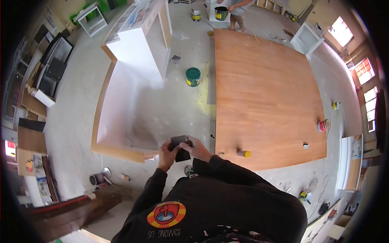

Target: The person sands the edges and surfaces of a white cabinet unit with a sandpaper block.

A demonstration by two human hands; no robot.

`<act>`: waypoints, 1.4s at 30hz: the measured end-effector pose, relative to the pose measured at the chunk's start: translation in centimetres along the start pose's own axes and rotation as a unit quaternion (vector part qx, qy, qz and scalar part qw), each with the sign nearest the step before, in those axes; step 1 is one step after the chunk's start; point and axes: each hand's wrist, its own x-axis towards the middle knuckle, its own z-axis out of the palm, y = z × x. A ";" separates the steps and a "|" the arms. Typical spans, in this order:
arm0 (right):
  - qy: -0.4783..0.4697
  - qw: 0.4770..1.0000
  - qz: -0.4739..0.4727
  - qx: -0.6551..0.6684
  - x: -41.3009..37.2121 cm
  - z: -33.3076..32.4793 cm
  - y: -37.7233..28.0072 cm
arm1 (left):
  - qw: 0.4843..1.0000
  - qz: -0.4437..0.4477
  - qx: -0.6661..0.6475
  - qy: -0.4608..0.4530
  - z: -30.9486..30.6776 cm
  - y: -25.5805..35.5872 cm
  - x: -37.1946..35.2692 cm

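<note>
In the head view, the left hand (167, 150) and right hand (197, 148) pinch a small dark sheet (180, 142) between closed fingers, in front of the chest, just beside the large plywood panel (267, 97) on the concrete floor (77, 109).

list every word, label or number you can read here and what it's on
"AMONG US": on the black sweatshirt, upside down in this view, under a round red and yellow emblem.
Green can label: too small to read.
Red and white can label: blurred.
Dark sheet held by the left hand and right hand: no text shows.
</note>
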 end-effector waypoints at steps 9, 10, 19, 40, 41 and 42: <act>0.087 0.982 -0.088 -0.140 12.7 -5.3 -4.6 | 0.997 -0.007 0.083 0.005 -0.2 0.0 15.5; 0.096 0.984 -0.061 -0.137 14.4 -6.0 -5.4 | 0.995 -0.014 0.103 0.004 0.0 0.3 17.7; 0.047 0.992 0.001 -0.117 28.4 -11.4 -11.6 | 0.997 -0.078 -0.004 -0.023 -1.3 3.0 32.9; 0.086 0.967 0.020 -0.239 53.7 -10.8 -18.2 | 0.977 -0.008 0.112 -0.181 -13.4 6.2 61.4; 0.091 0.975 0.035 -0.201 54.0 -10.5 -18.7 | 0.977 -0.027 0.106 -0.185 -13.8 6.3 61.9; 0.076 0.977 0.057 -0.189 53.9 -10.5 -19.2 | 0.979 -0.038 0.090 -0.180 -13.9 5.7 62.0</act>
